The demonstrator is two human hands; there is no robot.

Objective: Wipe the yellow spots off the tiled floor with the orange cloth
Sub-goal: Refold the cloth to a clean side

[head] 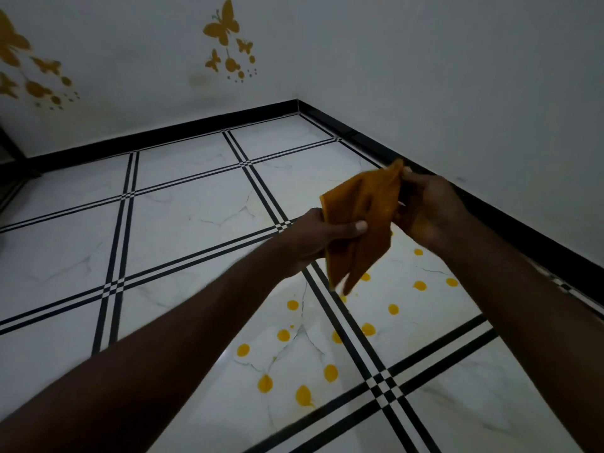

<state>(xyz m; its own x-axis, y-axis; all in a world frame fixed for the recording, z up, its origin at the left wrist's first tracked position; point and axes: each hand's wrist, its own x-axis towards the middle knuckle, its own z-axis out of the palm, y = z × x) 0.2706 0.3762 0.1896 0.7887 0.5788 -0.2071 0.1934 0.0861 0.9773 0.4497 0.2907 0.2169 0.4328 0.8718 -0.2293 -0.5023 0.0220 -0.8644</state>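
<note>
I see both arms stretched out in front of me with the orange cloth (pixel 361 220) held up in the air between the hands, well clear of the tiled floor (pixel 183 210). The left hand (pixel 322 235) is closed on the cloth's lower left part, thumb pressed flat across the front of the fabric. The right hand (pixel 428 212) pinches the cloth's upper corner between its fingertips, the palm turned towards me. The cloth hangs loosely folded, its two lower points dangling down. Beneath and nearer me, the yellow spots (pixel 330 372) lie scattered over the white marbled tiles on both sides of a black double line, none of them touched by the cloth. Yellow butterfly decals (pixel 222 26) sit on the white wall beyond the black skirting (pixel 163 134)
</note>
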